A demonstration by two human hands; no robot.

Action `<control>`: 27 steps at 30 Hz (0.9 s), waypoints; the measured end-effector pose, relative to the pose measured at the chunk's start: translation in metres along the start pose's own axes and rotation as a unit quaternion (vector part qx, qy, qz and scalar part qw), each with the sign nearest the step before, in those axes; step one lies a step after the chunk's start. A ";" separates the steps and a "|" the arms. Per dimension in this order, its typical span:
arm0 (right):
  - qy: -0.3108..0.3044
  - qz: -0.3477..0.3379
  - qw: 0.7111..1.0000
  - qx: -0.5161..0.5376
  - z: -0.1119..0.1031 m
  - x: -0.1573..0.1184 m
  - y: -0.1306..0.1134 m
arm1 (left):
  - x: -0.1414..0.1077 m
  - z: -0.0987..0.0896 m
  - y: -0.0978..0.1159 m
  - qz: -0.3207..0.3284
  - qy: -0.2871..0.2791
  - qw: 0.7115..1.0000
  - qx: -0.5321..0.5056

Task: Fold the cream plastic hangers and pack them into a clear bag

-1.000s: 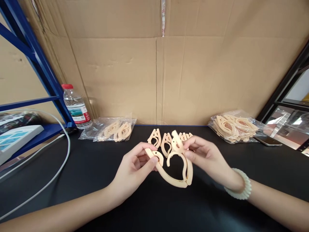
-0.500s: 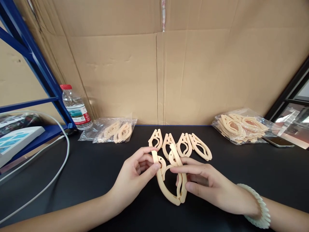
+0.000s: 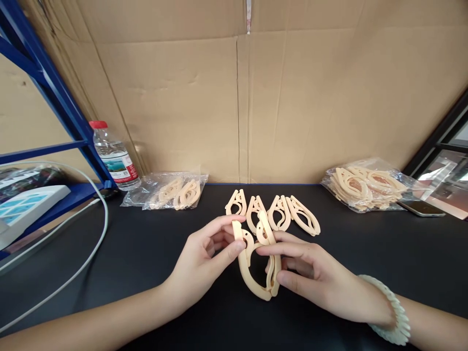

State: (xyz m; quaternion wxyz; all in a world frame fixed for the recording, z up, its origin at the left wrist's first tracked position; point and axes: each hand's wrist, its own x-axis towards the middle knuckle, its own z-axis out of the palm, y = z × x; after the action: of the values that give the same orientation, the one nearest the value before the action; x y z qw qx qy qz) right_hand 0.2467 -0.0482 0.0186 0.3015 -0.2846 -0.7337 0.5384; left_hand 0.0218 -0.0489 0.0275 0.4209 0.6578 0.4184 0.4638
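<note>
A cream plastic folding hanger [image 3: 252, 284] is held upright over the black table, its two arms folded into a narrow loop. My left hand [image 3: 206, 258] pinches the upper end of its left arm between thumb and fingers. On the other side, my right hand [image 3: 312, 273] grips the right arm, with the index finger across the front and the thumb lower down. Some of the right fingers are hidden behind the hanger. Just beyond stands a row of several folded hangers [image 3: 280, 214] lying on the table; the held one overlaps part of the row.
Clear bags of hangers lie at the back left [image 3: 186, 194] and back right [image 3: 365, 187], near a phone [image 3: 422, 208]. A water bottle [image 3: 119, 165] stands by the blue frame [image 3: 60, 105]. A white cable [image 3: 104, 214] loops at left. Cardboard [image 3: 175, 107] walls the back.
The whole view has shifted slightly, so the table things sit a little higher. Both hands keep their hold on the hanger, which looks nearly the same in shape.
</note>
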 end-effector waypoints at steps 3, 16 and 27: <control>0.004 -0.003 1.000 -0.012 0.001 0.000 -0.001 | 0.000 0.000 0.001 -0.008 -0.005 1.000 -0.002; -0.010 -0.042 0.998 -0.055 0.003 -0.003 -0.002 | -0.004 0.001 0.004 -0.003 -0.011 1.000 0.008; -0.015 -0.021 0.998 -0.052 -0.001 -0.005 -0.002 | 0.002 0.006 -0.002 -0.055 -0.045 0.997 -0.008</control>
State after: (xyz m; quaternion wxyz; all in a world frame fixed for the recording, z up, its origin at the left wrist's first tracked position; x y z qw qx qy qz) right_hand 0.2509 -0.0515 0.0198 0.2860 -0.2762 -0.7710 0.4974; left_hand 0.0275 -0.0478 0.0249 0.4689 0.6510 0.4309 0.4131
